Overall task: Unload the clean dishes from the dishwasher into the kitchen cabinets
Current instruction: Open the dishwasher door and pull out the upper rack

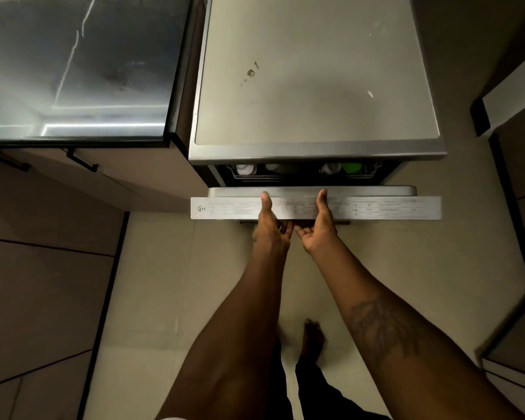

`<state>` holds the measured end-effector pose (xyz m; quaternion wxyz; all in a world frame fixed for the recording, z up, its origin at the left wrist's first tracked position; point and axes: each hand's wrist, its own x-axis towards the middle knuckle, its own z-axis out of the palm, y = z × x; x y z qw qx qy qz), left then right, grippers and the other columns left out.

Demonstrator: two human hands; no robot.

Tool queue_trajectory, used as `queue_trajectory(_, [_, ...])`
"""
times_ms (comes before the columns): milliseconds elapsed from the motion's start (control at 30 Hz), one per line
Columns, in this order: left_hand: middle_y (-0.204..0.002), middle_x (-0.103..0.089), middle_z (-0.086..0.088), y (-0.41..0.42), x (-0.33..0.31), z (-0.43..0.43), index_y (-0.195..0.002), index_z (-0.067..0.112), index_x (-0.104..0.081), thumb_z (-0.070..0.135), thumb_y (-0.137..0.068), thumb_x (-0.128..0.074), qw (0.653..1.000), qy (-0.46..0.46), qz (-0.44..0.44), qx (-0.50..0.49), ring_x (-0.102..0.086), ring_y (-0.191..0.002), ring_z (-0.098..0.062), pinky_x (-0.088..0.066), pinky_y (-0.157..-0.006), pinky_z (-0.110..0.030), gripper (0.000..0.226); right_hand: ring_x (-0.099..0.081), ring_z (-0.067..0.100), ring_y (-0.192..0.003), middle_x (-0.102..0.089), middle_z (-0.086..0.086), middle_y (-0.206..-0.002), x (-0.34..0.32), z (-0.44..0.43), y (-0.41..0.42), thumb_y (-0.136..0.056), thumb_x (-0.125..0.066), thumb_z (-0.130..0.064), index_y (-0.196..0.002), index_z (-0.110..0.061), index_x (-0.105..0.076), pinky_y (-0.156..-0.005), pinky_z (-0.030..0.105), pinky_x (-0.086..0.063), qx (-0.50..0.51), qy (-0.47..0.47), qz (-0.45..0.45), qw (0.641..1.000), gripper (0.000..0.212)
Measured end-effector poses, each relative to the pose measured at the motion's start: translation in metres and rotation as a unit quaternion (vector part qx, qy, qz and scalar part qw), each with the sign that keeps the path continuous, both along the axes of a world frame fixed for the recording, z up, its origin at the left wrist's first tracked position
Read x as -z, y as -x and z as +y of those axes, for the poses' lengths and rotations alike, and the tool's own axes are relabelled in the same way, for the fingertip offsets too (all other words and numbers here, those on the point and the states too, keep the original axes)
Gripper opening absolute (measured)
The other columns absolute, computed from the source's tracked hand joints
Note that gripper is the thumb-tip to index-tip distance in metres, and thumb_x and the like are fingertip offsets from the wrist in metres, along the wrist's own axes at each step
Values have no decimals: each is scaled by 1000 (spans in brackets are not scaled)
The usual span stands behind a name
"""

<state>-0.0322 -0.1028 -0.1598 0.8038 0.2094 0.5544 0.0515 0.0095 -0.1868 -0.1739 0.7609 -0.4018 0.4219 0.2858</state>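
A steel dishwasher (315,86) stands straight ahead with its door (391,207) tilted a little way out at the top. Both hands grip the door's top edge near its middle. My left hand (272,225) has its thumb on top and its fingers curled under the handle recess. My right hand (317,227) holds it the same way, just beside the left. Through the gap I see the upper rack with white cups (245,168) at the left and a green dish (351,167) beside another white piece (331,168) at the right.
A dark glossy countertop (73,71) lies to the left, with beige cabinet drawers and black handles (82,160) below it. More cabinet fronts line the right edge (515,165). Pale floor tiles (179,283) stretch under me, and my bare foot (312,338) stands on them.
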Motion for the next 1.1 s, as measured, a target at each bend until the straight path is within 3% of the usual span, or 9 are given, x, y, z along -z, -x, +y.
queue_trajectory(167, [-134, -58, -14, 24, 9, -14, -139, 10, -46, 60, -65, -86, 994, -54, 89, 34, -68, -97, -28, -62, -60, -33, 98, -61, 43, -114, -52, 16, -131, -5, -15, 27, -67, -82, -65, -137, -13, -41, -87, 51, -59, -16, 74, 54, 996, 96])
queue_trajectory(233, [-133, -51, -12, 40, 9, -23, -141, 13, -32, 59, -57, -91, 973, -122, 196, 12, -64, -105, -36, -62, -76, -43, 112, -71, 36, -92, -62, 13, -109, -13, -25, 48, -68, -84, -60, -117, -5, -51, -76, 46, -63, -30, 150, 59, 986, 81])
queue_trajectory(300, [-150, -33, -21, 62, 12, -35, -149, 20, -15, 62, -55, -90, 896, -302, 316, 73, -45, -131, -45, -47, -104, -54, 127, -72, 25, -68, -69, 6, -79, -16, -42, 78, -67, -79, -68, -82, -7, -60, -66, 38, -63, -127, 334, 15, 934, 66])
queue_trajectory(400, [-165, 4, -23, 82, 14, -38, -158, 37, 5, 65, -77, -70, 714, -544, 354, 262, -4, -153, -40, -18, -120, -59, 114, -70, 30, -78, -72, 8, -79, -5, -73, 107, -78, -70, -63, -76, -13, -69, -68, 36, -57, -269, 555, -184, 765, 49])
queue_trajectory(500, [-167, -4, -19, 92, 27, -34, -159, 35, -16, 33, -101, -51, 557, -644, 248, 463, -1, -154, -36, -14, -123, -55, 68, -60, 28, -90, -64, 2, -88, 1, -87, 102, -83, -73, -34, -83, -20, -61, -69, 33, -44, -288, 614, -397, 618, 19])
queue_trajectory(567, [-161, -25, -20, 100, 38, -30, -153, 29, -34, 17, -101, -43, 496, -663, 178, 531, -12, -152, -36, -18, -122, -51, 55, -55, 29, -111, -63, 3, -113, 4, -83, 84, -84, -71, -35, -107, -23, -65, -89, 40, -42, -344, 611, -446, 555, 27])
queue_trajectory(700, [-142, -49, -10, 113, 46, -23, -146, 31, -46, 18, -99, -47, 447, -691, 161, 544, -31, -142, -34, -30, -114, -49, 49, -45, 26, -136, -55, 5, -144, 23, -84, 64, -99, -49, -43, -143, -23, -52, -118, 49, -21, -553, 564, -381, 480, 48])
queue_trajectory(900, [-112, -71, -7, 133, 50, -19, -123, 31, -67, 26, -100, -57, 393, -680, 148, 600, -63, -109, -30, -49, -90, -43, 25, -60, 33, -114, -70, 10, -120, 35, -101, 98, -100, -50, -42, -117, -23, -70, -98, 41, -41, -587, 574, -379, 428, 32])
queue_trajectory(1100, [-104, -67, -6, 171, 79, -21, -129, 25, -60, 22, -100, -58, 341, -698, 99, 622, -61, -80, -20, -45, -64, -30, 30, -65, 33, -102, -71, 11, -107, 67, -110, 128, -96, -54, -43, -105, -24, -73, -86, 38, -51, -613, 578, -367, 394, 28])
